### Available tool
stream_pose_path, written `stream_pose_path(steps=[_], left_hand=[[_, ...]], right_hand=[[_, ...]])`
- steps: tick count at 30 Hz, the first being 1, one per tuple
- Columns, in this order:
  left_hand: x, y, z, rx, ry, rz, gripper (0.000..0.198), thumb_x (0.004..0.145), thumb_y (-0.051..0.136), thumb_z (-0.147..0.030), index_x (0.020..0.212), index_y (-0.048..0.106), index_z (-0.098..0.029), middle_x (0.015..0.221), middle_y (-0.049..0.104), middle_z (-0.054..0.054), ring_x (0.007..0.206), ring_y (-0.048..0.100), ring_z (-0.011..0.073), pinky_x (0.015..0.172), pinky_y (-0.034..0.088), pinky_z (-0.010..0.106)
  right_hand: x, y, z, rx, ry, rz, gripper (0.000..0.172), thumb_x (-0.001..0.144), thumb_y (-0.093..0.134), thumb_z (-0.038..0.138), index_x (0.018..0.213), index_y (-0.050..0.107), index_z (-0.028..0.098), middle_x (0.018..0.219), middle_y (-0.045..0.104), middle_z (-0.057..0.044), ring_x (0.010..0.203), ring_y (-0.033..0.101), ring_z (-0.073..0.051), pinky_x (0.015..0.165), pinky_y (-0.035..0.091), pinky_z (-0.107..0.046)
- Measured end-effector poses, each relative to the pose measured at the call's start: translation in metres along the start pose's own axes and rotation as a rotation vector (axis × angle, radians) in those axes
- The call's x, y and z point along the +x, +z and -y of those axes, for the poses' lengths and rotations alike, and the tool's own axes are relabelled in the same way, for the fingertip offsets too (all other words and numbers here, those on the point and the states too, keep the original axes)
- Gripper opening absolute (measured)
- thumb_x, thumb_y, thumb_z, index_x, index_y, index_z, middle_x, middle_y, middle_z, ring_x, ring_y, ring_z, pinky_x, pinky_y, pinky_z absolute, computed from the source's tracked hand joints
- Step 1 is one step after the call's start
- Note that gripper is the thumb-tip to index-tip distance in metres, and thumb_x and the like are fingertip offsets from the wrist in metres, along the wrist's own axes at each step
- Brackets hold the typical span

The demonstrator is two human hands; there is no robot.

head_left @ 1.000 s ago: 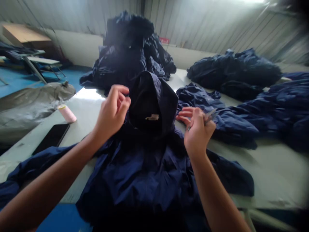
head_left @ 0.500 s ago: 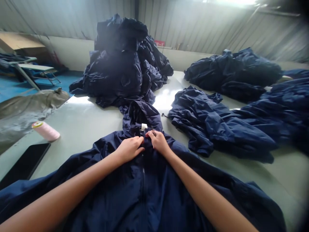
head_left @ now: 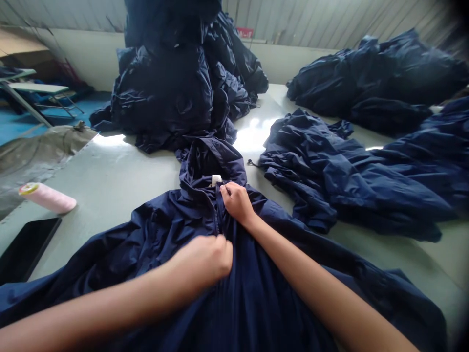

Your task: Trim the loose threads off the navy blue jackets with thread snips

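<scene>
A navy hooded jacket [head_left: 176, 220] lies spread out front up, its hood [head_left: 234, 159] pointing away from me and a white label [head_left: 216, 180] at the neck. My left hand [head_left: 210, 256] is closed at the front zipper [head_left: 212, 208], on the zipper pull, which the fingers hide. Above that hand the zipper is parted up to the collar. My right hand [head_left: 236, 200] pinches the collar edge on the right side. A small dark thing shows between its fingers, too little of it to name.
Tall heaps of navy garments [head_left: 161, 93] stand behind the hood, with another pile [head_left: 366, 78] at the back right. A loose navy garment [head_left: 330, 171] lies at right. On the left are a pink thread cone [head_left: 51, 198] and a black phone [head_left: 29, 247] on the pale table [head_left: 120, 171].
My left hand has moved down the jacket front from the collar, and the zipper has come open above it. My right hand stays at the collar. The view has tilted down.
</scene>
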State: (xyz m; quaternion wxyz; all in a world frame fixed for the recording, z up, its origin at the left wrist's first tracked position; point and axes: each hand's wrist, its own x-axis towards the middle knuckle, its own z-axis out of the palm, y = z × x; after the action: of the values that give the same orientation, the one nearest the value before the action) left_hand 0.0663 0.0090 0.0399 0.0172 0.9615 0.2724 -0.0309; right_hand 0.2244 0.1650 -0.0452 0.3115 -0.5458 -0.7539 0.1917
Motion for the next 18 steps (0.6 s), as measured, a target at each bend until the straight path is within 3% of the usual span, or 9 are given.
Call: stream_pose_path(steps=[2, 3, 5, 7, 9, 13, 15, 18], left_hand=[[-0.019, 0.012, -0.021, -0.039, 0.091, -0.006, 0.016, 0.093, 0.069, -0.016, 0.077, 0.065, -0.019, 0.072, 0.063, 0.004, 0.058, 0.062, 0.0213, 0.041, 0.04, 0.034], [-0.028, 0.02, -0.026, -0.092, 0.084, -0.067, 0.019, 0.095, 0.07, -0.024, 0.077, 0.065, -0.019, 0.07, 0.063, 0.004, 0.057, 0.061, 0.0216, 0.042, 0.042, 0.034], [-0.043, 0.038, -0.021, -0.064, -0.142, -0.165, 0.016, 0.1, 0.068, -0.033, 0.096, 0.072, -0.019, 0.093, 0.075, 0.01, 0.084, 0.072, 0.0299, 0.067, 0.06, 0.041], [-0.05, 0.057, -0.002, 0.031, -0.381, -0.246, 0.034, 0.105, 0.062, -0.039, 0.131, 0.071, -0.019, 0.134, 0.073, 0.018, 0.124, 0.067, 0.0407, 0.097, 0.059, 0.056], [-0.047, 0.072, 0.024, 0.073, -0.464, -0.294, 0.047, 0.109, 0.056, -0.041, 0.152, 0.06, -0.024, 0.156, 0.062, 0.018, 0.145, 0.053, 0.0426, 0.111, 0.049, 0.062], [-0.022, 0.079, 0.078, 0.038, -0.469, -0.308, 0.049, 0.112, 0.048, -0.04, 0.156, 0.057, -0.021, 0.16, 0.059, 0.018, 0.147, 0.051, 0.0406, 0.113, 0.046, 0.061], [-0.008, 0.071, 0.102, 0.026, -0.473, -0.309, 0.048, 0.112, 0.046, -0.04, 0.154, 0.057, -0.018, 0.159, 0.058, 0.02, 0.144, 0.052, 0.0397, 0.11, 0.049, 0.058], [0.004, 0.052, 0.124, 0.015, -0.457, -0.315, 0.044, 0.112, 0.046, -0.037, 0.149, 0.059, -0.016, 0.151, 0.062, 0.022, 0.139, 0.054, 0.0375, 0.112, 0.047, 0.057]], right_hand=[[0.016, -0.003, -0.003, -0.016, 0.001, -0.021, 0.033, 0.107, 0.069, 0.036, 0.135, 0.068, 0.02, 0.138, 0.069, -0.012, 0.114, 0.072, -0.026, 0.096, 0.063, -0.047], [0.024, -0.007, -0.003, -0.026, -0.003, -0.036, 0.034, 0.107, 0.07, 0.036, 0.136, 0.068, 0.019, 0.138, 0.069, -0.012, 0.114, 0.072, -0.026, 0.096, 0.063, -0.047], [0.033, -0.02, 0.002, -0.045, -0.028, -0.071, 0.034, 0.106, 0.071, 0.036, 0.136, 0.068, 0.019, 0.137, 0.069, -0.012, 0.114, 0.072, -0.026, 0.096, 0.063, -0.048], [0.025, -0.036, 0.014, -0.065, -0.081, -0.103, 0.025, 0.11, 0.063, 0.031, 0.129, 0.071, 0.017, 0.136, 0.071, -0.013, 0.117, 0.072, -0.026, 0.102, 0.061, -0.047], [-0.002, -0.049, 0.028, -0.086, -0.152, -0.114, 0.03, 0.115, 0.047, 0.023, 0.116, 0.076, 0.017, 0.134, 0.073, -0.016, 0.122, 0.07, -0.027, 0.109, 0.056, -0.043], [-0.058, -0.046, 0.038, -0.149, -0.237, -0.02, 0.022, 0.108, 0.057, 0.024, 0.103, 0.078, 0.021, 0.136, 0.074, -0.017, 0.123, 0.068, -0.033, 0.107, 0.057, -0.05], [-0.056, -0.039, 0.032, -0.164, -0.223, 0.007, 0.016, 0.103, 0.064, 0.02, 0.098, 0.079, 0.02, 0.134, 0.075, -0.02, 0.125, 0.068, -0.036, 0.108, 0.055, -0.055], [-0.027, -0.038, 0.024, -0.147, -0.189, -0.009, 0.02, 0.104, 0.061, 0.017, 0.109, 0.08, 0.017, 0.141, 0.071, -0.022, 0.133, 0.064, -0.036, 0.114, 0.051, -0.054]])
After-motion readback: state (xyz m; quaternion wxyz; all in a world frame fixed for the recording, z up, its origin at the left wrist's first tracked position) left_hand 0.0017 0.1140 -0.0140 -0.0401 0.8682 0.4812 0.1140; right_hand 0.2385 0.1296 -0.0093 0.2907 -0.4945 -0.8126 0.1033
